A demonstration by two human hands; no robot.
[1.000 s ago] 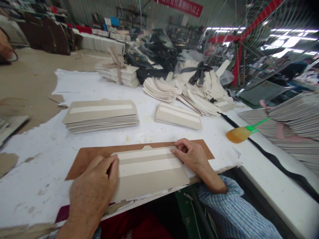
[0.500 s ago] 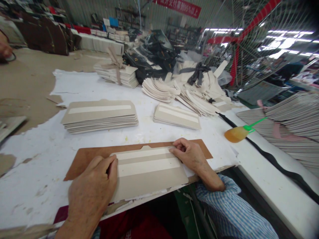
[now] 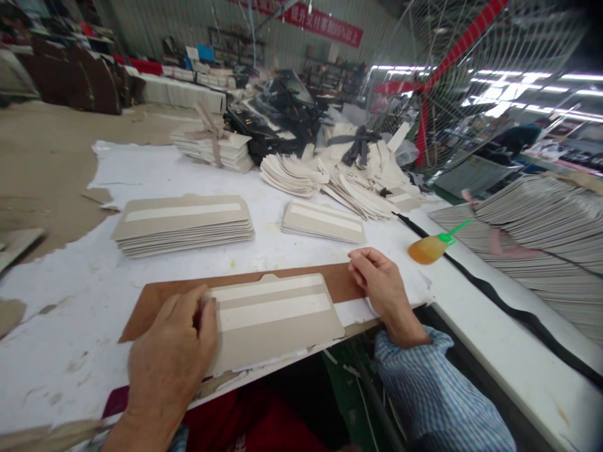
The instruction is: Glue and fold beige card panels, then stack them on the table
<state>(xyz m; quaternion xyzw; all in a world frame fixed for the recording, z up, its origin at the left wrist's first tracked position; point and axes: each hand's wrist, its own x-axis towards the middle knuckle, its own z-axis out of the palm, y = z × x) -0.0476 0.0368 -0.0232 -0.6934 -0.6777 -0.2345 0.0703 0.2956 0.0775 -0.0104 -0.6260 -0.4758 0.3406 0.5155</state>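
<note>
A grey card panel [image 3: 277, 317] with two white strips lies on a brown board [image 3: 160, 304] at the table's near edge. My left hand [image 3: 172, 355] presses on the panel's left end, fingers together and curled over its edge. My right hand [image 3: 381, 285] rests on the brown board just right of the panel, fingers loosely curled, nothing visible in them.
A stack of like panels [image 3: 183, 223] lies behind on the white table [image 3: 70, 339], a smaller stack [image 3: 325, 221] to its right. An amber squeeze bottle with green nozzle [image 3: 428, 247] lies at right. Heaps of card pieces [image 3: 358, 182] and grey sheets [image 3: 541, 226] lie beyond.
My right hand has left the panel's upper right corner and moved right onto the brown board. The left hand stays on the panel's left end. The view shifted slightly.
</note>
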